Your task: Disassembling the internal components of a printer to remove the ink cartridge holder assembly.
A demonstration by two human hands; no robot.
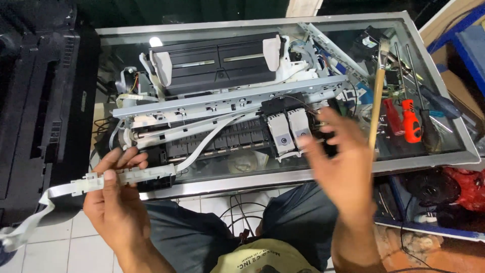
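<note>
An opened printer mechanism point(222, 96) with a metal rail and a black paper tray lies on a glass-topped table point(283, 177). My left hand point(113, 197) holds a white plastic strip point(136, 176) with a flat grey ribbon cable point(30, 215) trailing off to the left. My right hand point(338, 162) hovers with fingers spread, holding nothing, just right of the two white-labelled ink cartridges point(289, 132) in the carriage. A white ribbon cable point(212, 136) runs from the mechanism toward the strip.
A wooden-handled brush point(378, 101), red-handled screwdrivers point(410, 121) and other tools lie on the table's right side. A black printer cover point(38, 101) stands at left. Boxes and a red bag point(467, 187) sit at right; cables lie on the tiled floor.
</note>
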